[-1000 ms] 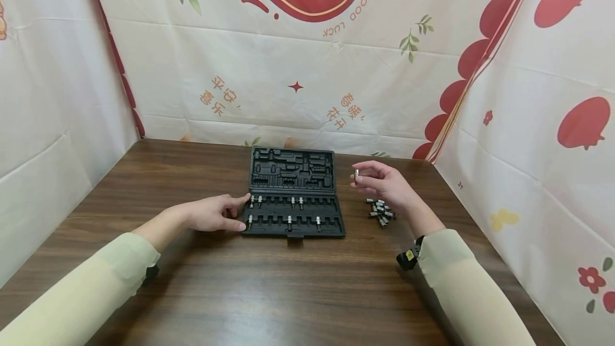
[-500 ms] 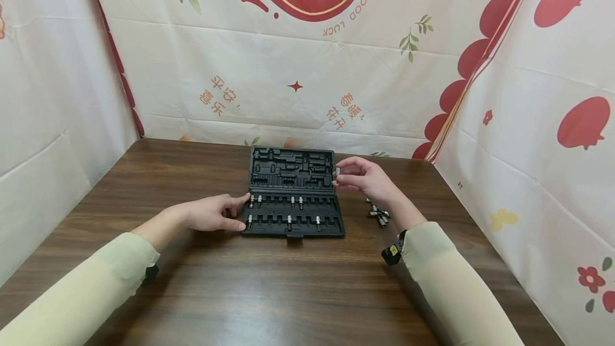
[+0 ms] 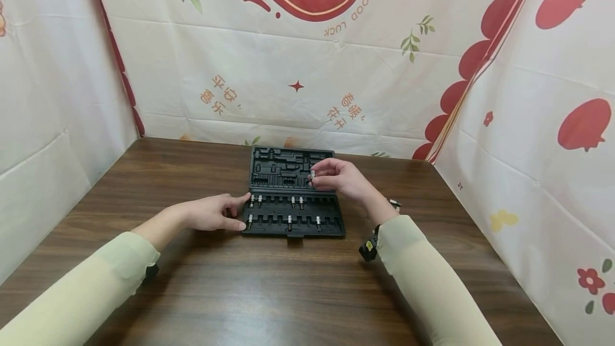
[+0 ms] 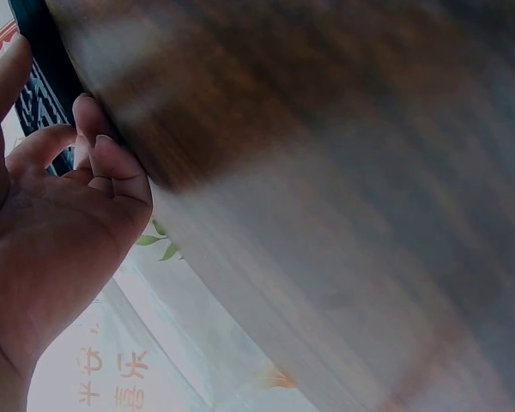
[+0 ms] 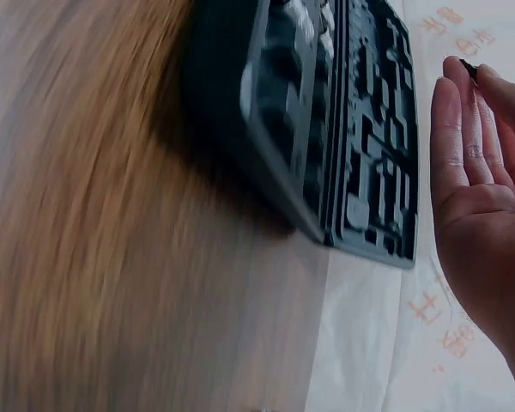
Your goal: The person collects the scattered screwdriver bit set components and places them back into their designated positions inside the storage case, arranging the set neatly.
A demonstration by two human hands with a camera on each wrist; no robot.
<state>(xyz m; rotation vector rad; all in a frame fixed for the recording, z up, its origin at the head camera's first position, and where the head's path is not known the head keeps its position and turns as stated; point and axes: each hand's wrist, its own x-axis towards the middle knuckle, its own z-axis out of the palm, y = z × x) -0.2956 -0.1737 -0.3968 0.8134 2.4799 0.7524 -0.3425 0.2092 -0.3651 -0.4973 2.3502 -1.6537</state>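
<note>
A black plastic socket case (image 3: 274, 210) lies unfolded on the table, its moulded lid (image 3: 275, 170) laid back toward the wall. Several silver-and-black bit sockets (image 3: 290, 222) stand in two rows of slots in the near half. At the case's left edge, my left hand (image 3: 209, 214) rests its extended index finger and thumb, with the other fingers curled beneath. Over the lid's right part, my right hand (image 3: 343, 178) pinches one bit socket (image 3: 312, 175) between thumb and fingertips. Its dark tip (image 5: 469, 69) shows in the right wrist view.
A few loose bit sockets (image 3: 394, 204) show beside the right forearm, which hides most of the pile. The wooden table (image 3: 269, 292) meets a printed cloth backdrop (image 3: 288, 57) behind the case, with cloth walls at both sides.
My right hand has moved left with the pinched bit socket, from above the loose pile to over the lid. The left hand and the case have stayed in place.
</note>
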